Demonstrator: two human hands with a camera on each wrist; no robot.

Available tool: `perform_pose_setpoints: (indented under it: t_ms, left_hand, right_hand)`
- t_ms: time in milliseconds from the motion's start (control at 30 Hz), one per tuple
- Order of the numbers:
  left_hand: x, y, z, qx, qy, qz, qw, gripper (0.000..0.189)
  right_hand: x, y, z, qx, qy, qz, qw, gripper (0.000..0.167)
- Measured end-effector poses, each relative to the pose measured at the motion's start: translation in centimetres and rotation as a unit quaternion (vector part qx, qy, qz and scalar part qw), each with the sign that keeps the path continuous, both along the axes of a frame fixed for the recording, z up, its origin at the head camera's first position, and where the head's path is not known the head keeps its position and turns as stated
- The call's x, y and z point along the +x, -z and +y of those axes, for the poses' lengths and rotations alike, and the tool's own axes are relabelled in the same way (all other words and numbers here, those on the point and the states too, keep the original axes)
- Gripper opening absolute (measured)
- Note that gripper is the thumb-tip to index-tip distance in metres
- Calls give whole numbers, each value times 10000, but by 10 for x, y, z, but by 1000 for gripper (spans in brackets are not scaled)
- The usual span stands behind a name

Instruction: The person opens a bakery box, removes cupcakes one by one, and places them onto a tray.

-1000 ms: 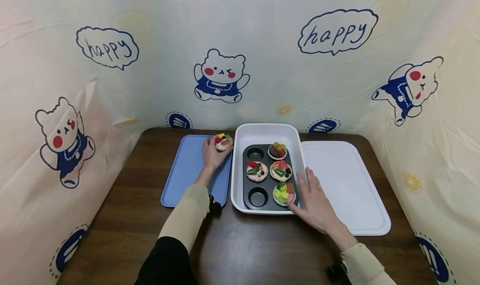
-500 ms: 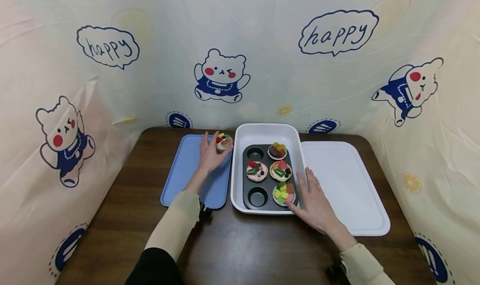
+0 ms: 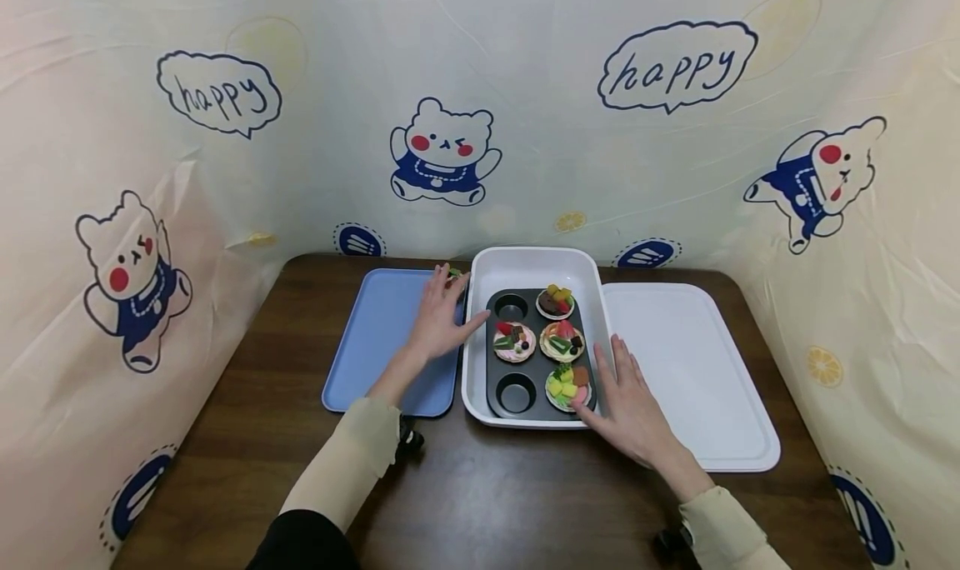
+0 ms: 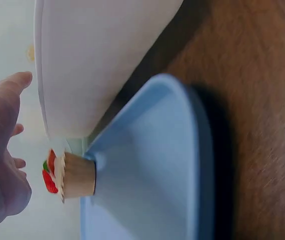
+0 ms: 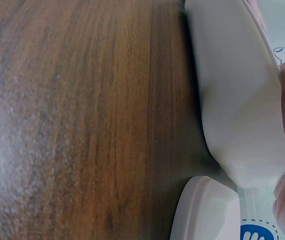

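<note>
one cupcake out, four left in the tin

the cupcake [image 4: 75, 175] stands on the blue tray [image 3: 378, 337], at 12 o'clock from the empty, straight-fingered left hand [image 3: 438, 320]. the flat right hand [image 3: 626, 399] rests on the white tub [image 3: 525, 263] holding the muffin tin [image 3: 501, 362].

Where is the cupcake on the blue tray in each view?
Head: cupcake at the blue tray's far right corner, mostly behind the left hand.
Left wrist: lower left, standing on the tray.
Right wrist: not in it.
Shared landmark: white bin.
</note>
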State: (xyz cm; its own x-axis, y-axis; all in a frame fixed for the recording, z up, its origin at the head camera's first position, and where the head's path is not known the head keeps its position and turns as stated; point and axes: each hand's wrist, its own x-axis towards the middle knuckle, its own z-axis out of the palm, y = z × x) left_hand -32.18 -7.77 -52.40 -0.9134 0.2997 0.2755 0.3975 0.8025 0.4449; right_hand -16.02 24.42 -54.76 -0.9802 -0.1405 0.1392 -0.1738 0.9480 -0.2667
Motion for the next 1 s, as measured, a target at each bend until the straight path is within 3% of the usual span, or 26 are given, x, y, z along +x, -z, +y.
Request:
perform_pose_setpoints:
  t_ms: [500,900,1000]
  left_hand:
    - [24,-3,23,-668,845,272,9938,80]
    - [31,0,39,-1481,1719,476,9728,90]
    - [31,1,44,-1425,1931,269,9704,92]
  right_hand:
    - [2,-2,0,-45,-41,41,10000,97]
    - [2,-3,-1,-45,-23,9,10000,97]
    - [2,-3,-1,-42,-28,-2,10000,98]
